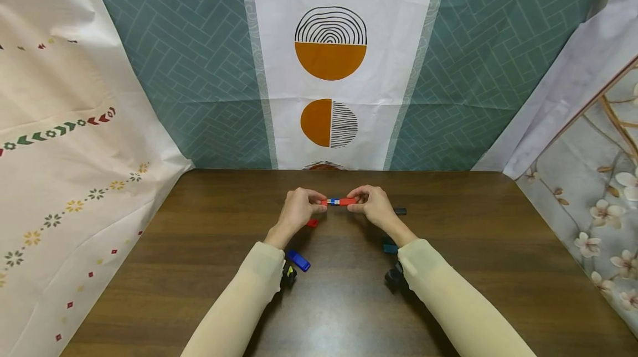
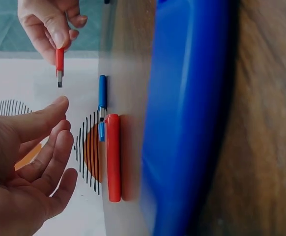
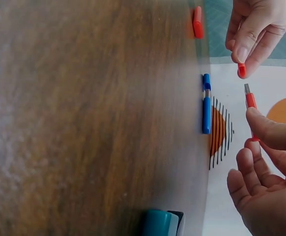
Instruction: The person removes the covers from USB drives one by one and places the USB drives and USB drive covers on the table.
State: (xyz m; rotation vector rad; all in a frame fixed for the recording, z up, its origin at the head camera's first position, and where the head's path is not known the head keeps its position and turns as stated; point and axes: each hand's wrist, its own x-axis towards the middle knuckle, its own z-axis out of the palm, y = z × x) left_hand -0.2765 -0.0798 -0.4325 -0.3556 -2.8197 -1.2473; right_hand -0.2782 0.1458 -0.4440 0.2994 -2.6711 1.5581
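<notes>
My left hand [image 1: 297, 208] pinches a small red cap [image 3: 242, 70] between thumb and fingers; in the left wrist view that cap is hidden by the hand. My right hand [image 1: 374, 206] pinches a red USB flash drive [image 3: 251, 101], its bare metal connector pointing at the cap's open end. A short gap separates cap and connector. Beyond the hands, a blue USB flash drive [image 2: 102, 93] lies on the table, its blue cap [image 3: 206, 80] near its end and silver metal showing between them. Closer in, a red stick-shaped piece [image 2: 113, 157] lies below my left hand.
A larger blue piece [image 1: 299, 260] lies near my left wrist. By my right forearm is a teal piece [image 1: 390, 248], and a small black piece [image 1: 400, 211] lies right of my right hand. Patterned cloth [image 1: 329, 86] hangs behind the brown table [image 1: 209, 268].
</notes>
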